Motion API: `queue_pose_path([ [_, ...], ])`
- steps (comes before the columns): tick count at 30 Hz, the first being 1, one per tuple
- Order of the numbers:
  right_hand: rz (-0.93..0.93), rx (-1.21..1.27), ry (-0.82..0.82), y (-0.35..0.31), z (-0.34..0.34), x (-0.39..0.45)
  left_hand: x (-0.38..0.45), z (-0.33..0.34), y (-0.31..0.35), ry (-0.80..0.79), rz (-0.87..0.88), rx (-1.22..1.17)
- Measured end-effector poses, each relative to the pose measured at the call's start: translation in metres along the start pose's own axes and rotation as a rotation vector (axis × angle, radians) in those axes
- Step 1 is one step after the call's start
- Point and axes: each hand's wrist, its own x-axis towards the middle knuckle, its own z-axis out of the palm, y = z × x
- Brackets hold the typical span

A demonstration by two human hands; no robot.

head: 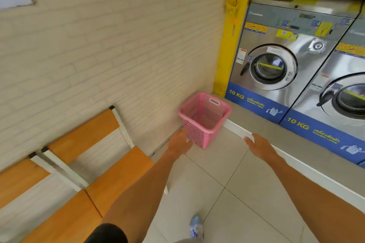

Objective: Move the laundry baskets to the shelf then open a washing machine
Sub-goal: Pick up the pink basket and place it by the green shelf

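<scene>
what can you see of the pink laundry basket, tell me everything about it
The pink laundry basket looks like moulded plastic, with perforated lattice walls, a rolled rim and an oval handle slot in its far wall. It tapers toward its base, stands upright and appears empty. It sits on the tiled floor in the corner, between the brick wall and the raised step under the washing machine. The left hand reaches to its near-left side, fingers open, at or just short of touching it; the right hand is apart from it.

Wooden bench seats (pixel 110 173) with white frame along pale brick wall (pixel 118 45); small yellow holder (pixel 231 7) hung on yellow pillar (pixel 227 61); pale floor tiles (pixel 227 193); blue-white shoe (pixel 196 227) at bottom edge.
</scene>
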Motion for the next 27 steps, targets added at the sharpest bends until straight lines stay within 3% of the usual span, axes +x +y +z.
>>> queue_pose_path([
  [9, 0.081, -0.029, 0.016, 0.02, -0.078, 0.161, 0.173, 0.014, 0.072, -0.082, 0.002, -0.038],
  [16, 0.042, -0.069, -0.08, 0.022, -0.105, 0.286, 0.288, 0.025, 0.096, -0.083, -0.084, -0.041],
  [27, -0.137, -0.2, -0.228, -0.006, -0.187, 0.52, 0.441, 0.052, 0.146, 0.092, -0.314, -0.204],
])
